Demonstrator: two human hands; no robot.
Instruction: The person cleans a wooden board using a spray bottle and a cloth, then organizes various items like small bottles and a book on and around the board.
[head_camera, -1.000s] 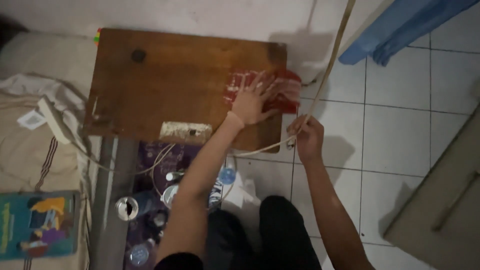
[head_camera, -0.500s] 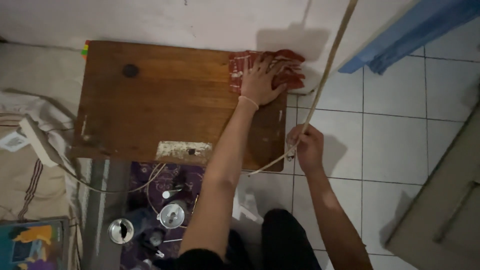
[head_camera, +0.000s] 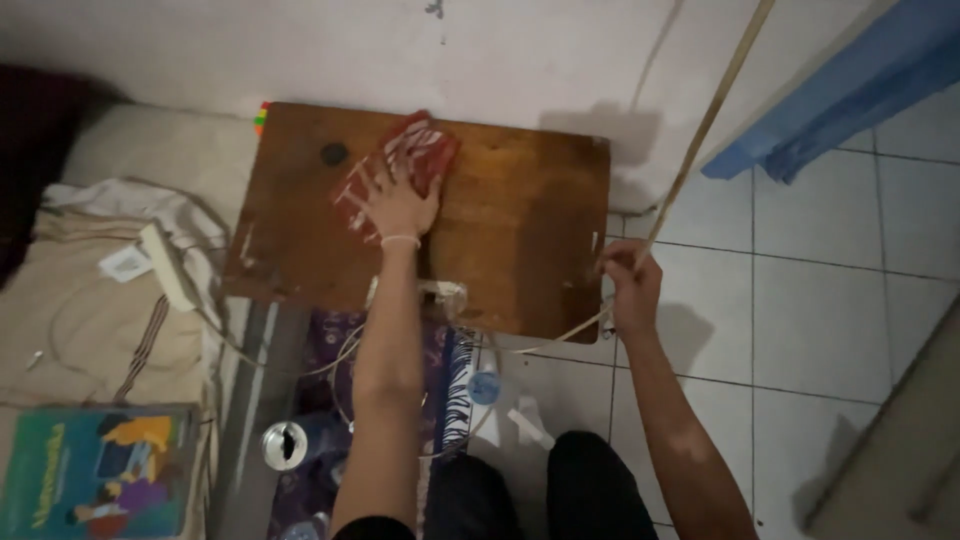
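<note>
A low brown wooden table (head_camera: 520, 230) stands against a white wall. My left hand (head_camera: 398, 205) lies flat, fingers spread, pressing a red cloth with white marks (head_camera: 420, 148) onto the tabletop's left half. My right hand (head_camera: 628, 282) is closed around a pale cord (head_camera: 705, 125) at the table's right edge. The cord runs from that hand up and right out of view, and a loop of it hangs below the table front.
A white power strip (head_camera: 165, 265) and a blue-green book (head_camera: 95, 470) lie on bedding at left. Cans, a bottle cap and cables (head_camera: 290, 445) crowd the floor under the table front. White tiles (head_camera: 800, 310) spread right; blue fabric (head_camera: 850, 80) hangs upper right.
My left hand has slid the red cloth from the table's right edge across to the left half. My right hand keeps its hold on the cord by the right edge.
</note>
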